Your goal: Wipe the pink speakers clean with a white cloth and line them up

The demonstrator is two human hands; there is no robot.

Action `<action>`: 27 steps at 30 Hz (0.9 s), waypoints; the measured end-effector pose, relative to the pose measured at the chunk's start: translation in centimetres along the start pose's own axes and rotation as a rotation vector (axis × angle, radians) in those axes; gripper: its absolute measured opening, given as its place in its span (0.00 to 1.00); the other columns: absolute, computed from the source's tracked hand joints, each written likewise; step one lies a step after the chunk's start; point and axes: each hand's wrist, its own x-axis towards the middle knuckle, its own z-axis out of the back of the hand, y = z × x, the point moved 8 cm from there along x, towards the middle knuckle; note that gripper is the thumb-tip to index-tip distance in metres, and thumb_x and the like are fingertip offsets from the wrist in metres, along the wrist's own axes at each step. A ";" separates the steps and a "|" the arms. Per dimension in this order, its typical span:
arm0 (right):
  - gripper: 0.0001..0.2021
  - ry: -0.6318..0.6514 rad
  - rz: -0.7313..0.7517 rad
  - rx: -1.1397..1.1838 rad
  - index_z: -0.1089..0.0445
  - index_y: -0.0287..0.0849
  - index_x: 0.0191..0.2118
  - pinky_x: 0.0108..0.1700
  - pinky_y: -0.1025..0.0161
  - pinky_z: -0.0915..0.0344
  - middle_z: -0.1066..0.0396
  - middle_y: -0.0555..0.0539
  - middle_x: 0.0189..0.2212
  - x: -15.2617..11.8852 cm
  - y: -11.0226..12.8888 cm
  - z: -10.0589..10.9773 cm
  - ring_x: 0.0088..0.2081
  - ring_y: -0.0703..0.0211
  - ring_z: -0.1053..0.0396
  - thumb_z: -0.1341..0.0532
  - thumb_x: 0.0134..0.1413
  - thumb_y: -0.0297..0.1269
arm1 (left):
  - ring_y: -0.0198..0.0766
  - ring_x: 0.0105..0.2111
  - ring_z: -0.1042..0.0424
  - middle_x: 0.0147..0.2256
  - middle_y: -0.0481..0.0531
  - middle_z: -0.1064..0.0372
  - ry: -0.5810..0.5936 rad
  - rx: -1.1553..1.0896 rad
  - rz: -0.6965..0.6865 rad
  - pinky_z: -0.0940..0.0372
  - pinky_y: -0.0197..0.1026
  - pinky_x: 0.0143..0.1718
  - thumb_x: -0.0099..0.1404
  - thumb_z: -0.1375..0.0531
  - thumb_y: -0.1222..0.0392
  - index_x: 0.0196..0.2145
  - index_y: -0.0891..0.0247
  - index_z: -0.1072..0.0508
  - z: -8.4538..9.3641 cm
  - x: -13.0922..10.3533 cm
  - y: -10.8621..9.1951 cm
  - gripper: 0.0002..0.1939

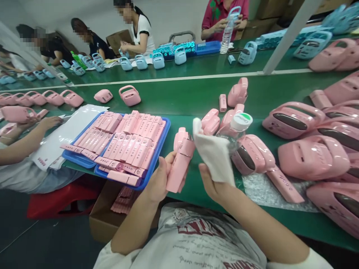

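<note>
Left hand [161, 179]: pink stick [180, 164] | right hand [214, 183]: white cloth, apparently [214, 153]

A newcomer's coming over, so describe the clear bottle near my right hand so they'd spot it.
On the near side of the green table, find the right hand with the white cloth. Just beyond it, among glossy pink cases, is the clear bottle. Unlike them, it is see-through, with a white cap, green on top.

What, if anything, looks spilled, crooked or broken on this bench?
At the left blue tray, one pink stick juts past the corner, crosswise to the pink rows behind. That looks slightly askew. I see no spill or damage.
</note>
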 end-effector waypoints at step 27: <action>0.21 -0.274 -0.249 0.298 0.35 0.43 0.59 0.55 0.53 0.28 0.23 0.42 0.47 -3.1 -3.7 0.9 0.51 0.50 0.26 0.46 0.65 0.46 | 0.29 0.24 0.33 0.29 0.48 0.34 -0.019 -0.310 0.071 0.36 0.31 0.23 0.54 0.32 0.42 0.39 0.67 0.23 0.0 1.4 3.7 0.25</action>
